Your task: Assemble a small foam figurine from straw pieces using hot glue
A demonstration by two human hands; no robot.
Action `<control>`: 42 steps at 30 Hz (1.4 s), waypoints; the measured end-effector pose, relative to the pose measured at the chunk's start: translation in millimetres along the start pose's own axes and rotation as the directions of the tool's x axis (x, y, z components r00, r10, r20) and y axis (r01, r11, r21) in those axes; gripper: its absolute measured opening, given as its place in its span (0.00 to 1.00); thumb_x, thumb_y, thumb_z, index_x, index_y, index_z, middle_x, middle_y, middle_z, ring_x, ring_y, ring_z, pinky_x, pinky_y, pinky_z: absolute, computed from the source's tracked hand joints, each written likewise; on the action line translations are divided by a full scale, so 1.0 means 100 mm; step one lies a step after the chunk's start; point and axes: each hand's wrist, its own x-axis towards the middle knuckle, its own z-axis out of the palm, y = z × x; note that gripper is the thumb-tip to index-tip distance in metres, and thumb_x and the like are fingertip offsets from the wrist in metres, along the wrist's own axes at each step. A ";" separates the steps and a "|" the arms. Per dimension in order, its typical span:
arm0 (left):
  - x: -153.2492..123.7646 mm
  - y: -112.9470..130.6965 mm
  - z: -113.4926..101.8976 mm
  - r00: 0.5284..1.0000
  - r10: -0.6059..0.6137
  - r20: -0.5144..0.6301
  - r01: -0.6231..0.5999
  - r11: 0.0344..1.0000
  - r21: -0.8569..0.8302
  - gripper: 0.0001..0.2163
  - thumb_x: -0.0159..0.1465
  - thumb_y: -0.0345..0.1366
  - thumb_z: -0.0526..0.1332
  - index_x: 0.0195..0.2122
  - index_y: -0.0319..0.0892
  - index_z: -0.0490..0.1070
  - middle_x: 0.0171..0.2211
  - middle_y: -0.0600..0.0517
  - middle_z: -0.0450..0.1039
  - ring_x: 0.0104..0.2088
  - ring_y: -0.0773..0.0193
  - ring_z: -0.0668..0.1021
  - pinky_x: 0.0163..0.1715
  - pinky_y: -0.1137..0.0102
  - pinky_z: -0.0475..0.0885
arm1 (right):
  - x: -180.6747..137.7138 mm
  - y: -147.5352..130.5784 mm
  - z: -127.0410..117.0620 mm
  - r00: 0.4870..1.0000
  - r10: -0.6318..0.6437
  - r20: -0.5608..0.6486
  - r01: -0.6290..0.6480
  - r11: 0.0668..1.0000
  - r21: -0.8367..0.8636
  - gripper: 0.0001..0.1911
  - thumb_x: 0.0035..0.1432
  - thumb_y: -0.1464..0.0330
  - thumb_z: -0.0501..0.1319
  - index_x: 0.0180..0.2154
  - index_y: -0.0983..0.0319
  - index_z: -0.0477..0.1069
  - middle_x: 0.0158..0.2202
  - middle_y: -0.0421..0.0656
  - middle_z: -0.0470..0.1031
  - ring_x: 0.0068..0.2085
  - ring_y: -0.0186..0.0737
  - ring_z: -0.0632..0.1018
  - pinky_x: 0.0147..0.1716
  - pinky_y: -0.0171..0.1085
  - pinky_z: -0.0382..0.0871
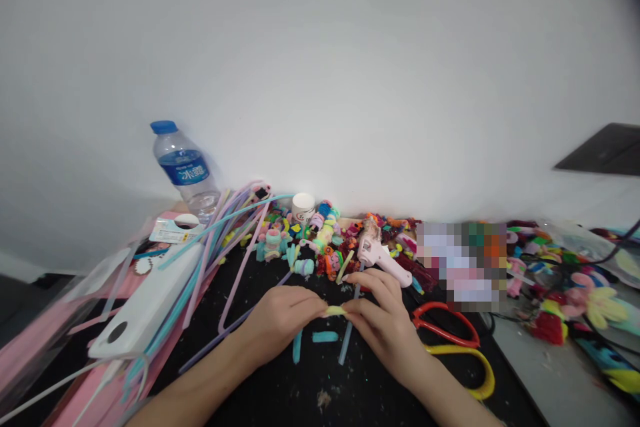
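Between the fingertips of both hands is a short yellow pipe cleaner piece [335,311]. My left hand [287,317] pinches its left end, and my right hand [383,317] pinches the right end. Just below lie two short blue pipe cleaner pieces, one upright [297,347] and one lying sideways [325,337]. A translucent glue stick [346,343] passes beneath my right fingers. Behind that hand rests a pale pink glue gun [383,259]. Scissors with a red and a yellow handle loop [485,373] lie right of my right wrist, their blades hidden.
Long pastel pipe cleaners [205,253] spread at the left beside a white board with holes [145,307]. A water bottle [183,167] leans on the wall. Small fuzzy figures [273,245] and a white paper cup [303,208] line the back of the black mat [270,393].
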 end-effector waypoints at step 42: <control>0.02 0.00 -0.02 0.999 -0.013 0.040 0.013 1.000 -0.002 0.12 0.67 0.32 0.50 0.34 0.36 0.72 0.28 0.48 0.77 0.28 0.65 0.78 0.28 0.72 0.73 | -0.04 0.05 0.03 0.999 0.005 0.043 -0.007 0.999 0.052 0.05 0.59 0.74 0.58 0.36 0.59 0.71 0.48 0.46 0.69 0.52 0.47 0.65 0.48 0.48 0.62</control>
